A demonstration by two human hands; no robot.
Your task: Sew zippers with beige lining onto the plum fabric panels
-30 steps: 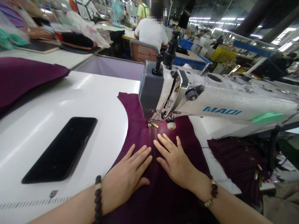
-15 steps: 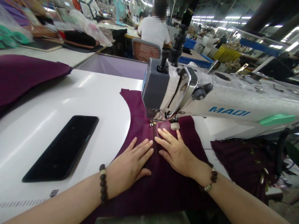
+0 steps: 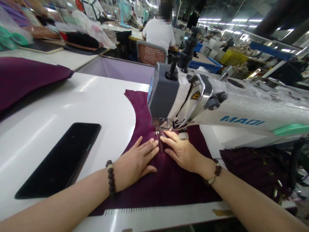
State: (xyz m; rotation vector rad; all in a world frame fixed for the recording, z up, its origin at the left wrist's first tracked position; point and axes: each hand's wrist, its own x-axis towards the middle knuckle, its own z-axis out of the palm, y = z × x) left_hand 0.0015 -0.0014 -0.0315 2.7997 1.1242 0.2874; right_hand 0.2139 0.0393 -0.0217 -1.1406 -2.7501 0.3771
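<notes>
A dark purple fabric piece (image 3: pixel 169 187) lies flat on the white table, partly beneath the head of a sewing machine (image 3: pixel 166 93). Down its middle runs a short zipper (image 3: pixel 161 145), whose far end meets the presser foot (image 3: pixel 157 132). My left hand (image 3: pixel 135 161) rests flat on the cloth just left of the zipper, fingers stretched out. To the right of it, my right hand (image 3: pixel 183 153) presses the cloth with spread fingers, its fingertips close to the presser foot and beside a pale roller (image 3: pixel 183 136). The needle is too small to make out.
A black phone (image 3: pixel 60 158) lies on the table at left, with another purple fabric piece (image 3: pixel 29 80) behind it. Gathered dark fabric with metal zipper pulls (image 3: pixel 253 170) sits at right. Beyond the table, a person in white (image 3: pixel 159 33) sits on a chair.
The fabric and zipper have moved away from me, farther under the presser foot. Both hands have gone slightly forward with them, and the table's near edge now shows.
</notes>
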